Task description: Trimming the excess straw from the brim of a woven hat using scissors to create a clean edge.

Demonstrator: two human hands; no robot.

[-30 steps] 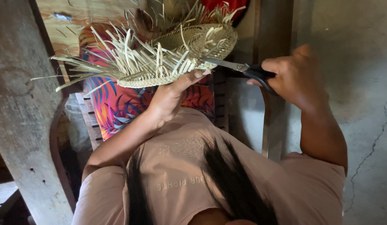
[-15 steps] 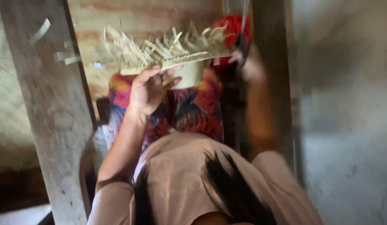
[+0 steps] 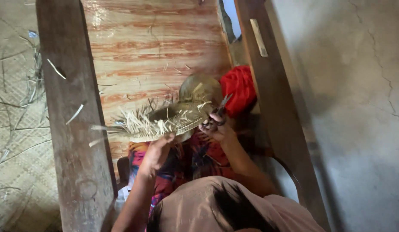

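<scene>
Two closed hands: left hand (image 3: 155, 151) gripping straw hat (image 3: 165, 120), right hand (image 3: 216, 129) clutching scissors (image 3: 222, 107).

No packages, labels, signs or screens in view. One possible exception: a small bluish scrap (image 3: 33, 34) far left on the woven mat, too blurred to tell if it's a wrapper or just debris.
</scene>
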